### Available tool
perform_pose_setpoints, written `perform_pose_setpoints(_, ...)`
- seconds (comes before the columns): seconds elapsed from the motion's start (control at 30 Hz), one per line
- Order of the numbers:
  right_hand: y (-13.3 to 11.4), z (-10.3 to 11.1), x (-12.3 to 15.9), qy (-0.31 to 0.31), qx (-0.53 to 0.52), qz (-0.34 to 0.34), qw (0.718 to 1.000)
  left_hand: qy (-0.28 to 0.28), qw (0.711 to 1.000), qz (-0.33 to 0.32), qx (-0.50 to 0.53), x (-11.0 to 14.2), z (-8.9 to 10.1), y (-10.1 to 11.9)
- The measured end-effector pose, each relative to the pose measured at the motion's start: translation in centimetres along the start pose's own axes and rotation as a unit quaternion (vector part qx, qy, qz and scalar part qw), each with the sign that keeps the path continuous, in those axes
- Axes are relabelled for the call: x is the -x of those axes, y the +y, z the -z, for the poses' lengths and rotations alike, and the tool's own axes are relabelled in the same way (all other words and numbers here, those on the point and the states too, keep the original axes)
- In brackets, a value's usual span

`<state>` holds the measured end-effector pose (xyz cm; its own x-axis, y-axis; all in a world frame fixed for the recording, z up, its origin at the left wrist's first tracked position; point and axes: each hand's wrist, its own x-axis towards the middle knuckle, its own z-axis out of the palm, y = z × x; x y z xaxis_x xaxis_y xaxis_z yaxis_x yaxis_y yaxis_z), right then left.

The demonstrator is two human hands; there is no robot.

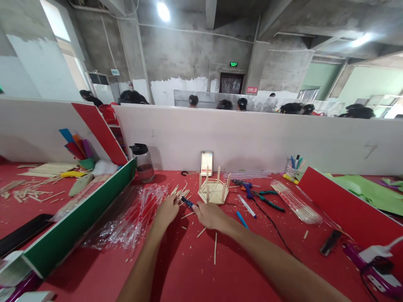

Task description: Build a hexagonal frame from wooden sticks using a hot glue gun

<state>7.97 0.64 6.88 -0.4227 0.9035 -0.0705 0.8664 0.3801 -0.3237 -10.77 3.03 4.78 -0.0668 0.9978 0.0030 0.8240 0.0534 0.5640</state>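
Note:
My left hand (170, 208) is closed in a pinch beside a pile of thin wooden sticks (182, 191); what its fingertips hold is too small to make out. In my right hand (209, 214) is a small dark blue hand tool (188, 202), its tip reaching toward the left fingertips. Just beyond the right hand stands a hexagonal wooden stick frame (217, 186), with several upright posts around a flat base. Loose stick pieces, one of them a longer stick (215, 248), lie near my wrists.
Crumpled plastic wrap (135, 214) and a water jug (143, 163) are on the left, by a green divider (85, 218). To the right lie a glue gun (247, 188), green-handled pliers (270, 199), a marker (247, 206) and bagged sticks (296, 203). A phone (207, 162) leans on the white partition.

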Motion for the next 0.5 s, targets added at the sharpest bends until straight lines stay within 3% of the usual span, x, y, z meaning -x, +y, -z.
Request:
perform_pose_setpoints(0.13,0.8,2.0,3.4,0.028,0.007,0.018,0.999,0.026,0.999,-0.003,-0.019,0.2,0.4,-0.1)
perform_pose_setpoints(0.27,3.7,5.0,8.2,0.062,-0.022,-0.01,0.998,0.039,0.997,-0.067,-0.018,0.0,-0.5,-0.2)
perform_pose_setpoints(0.37,8.4,7.2,10.8,0.108,0.005,-0.104,0.989,0.036,0.993,-0.109,-0.025,0.0,-1.7,0.1)
perform_pose_setpoints(0.5,16.5,8.6,11.9,0.191,0.13,-0.203,0.952,0.026,0.988,-0.15,-0.015,0.2,-3.1,0.4)
